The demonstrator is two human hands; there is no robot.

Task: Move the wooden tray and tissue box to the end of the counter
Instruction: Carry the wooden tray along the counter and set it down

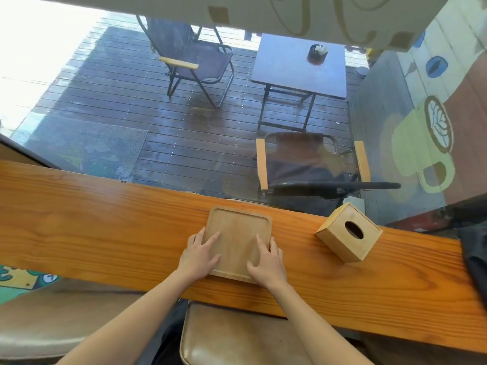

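Observation:
A square light wooden tray with a raised rim lies flat on the long orange-brown wooden counter, near its middle. My left hand grips the tray's left near edge, thumb inside the rim. My right hand holds the right near edge, fingers spread over the rim. To the right stands a light wooden cube tissue box with an oval hole on top, turned at an angle, apart from the tray. No tissue shows in the hole.
A glass window runs along the counter's far edge, with a deck, folding chairs and a small table outside. A stool seat is under the counter in front of me. Something dark lies at the counter's right end.

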